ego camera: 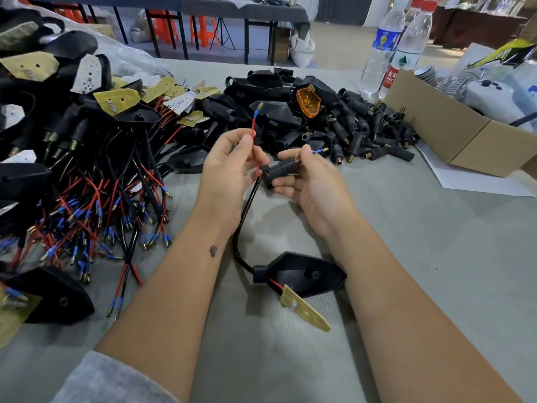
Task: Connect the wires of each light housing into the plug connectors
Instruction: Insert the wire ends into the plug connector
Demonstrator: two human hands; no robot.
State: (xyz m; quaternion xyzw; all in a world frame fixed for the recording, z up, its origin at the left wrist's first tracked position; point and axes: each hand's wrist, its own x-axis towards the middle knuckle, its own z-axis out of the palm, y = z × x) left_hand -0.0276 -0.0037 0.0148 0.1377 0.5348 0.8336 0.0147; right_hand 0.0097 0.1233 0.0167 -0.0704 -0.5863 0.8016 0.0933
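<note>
My left hand pinches a red wire that stands upright, its blue-sleeved brass tip at the top. My right hand grips a black plug connector lying sideways, brass thread pointing right. A blue-tipped wire end sticks out past my right fingertips. A black sheathed cable runs from the connector down to a black light housing lying on the table between my forearms, with a yellow circuit board hanging off its near side on short wires.
Wired housings with boards and red and black leads are heaped at the left. Loose black housings and plug connectors lie piled behind my hands, one orange lens among them. A cardboard box and water bottles stand at right.
</note>
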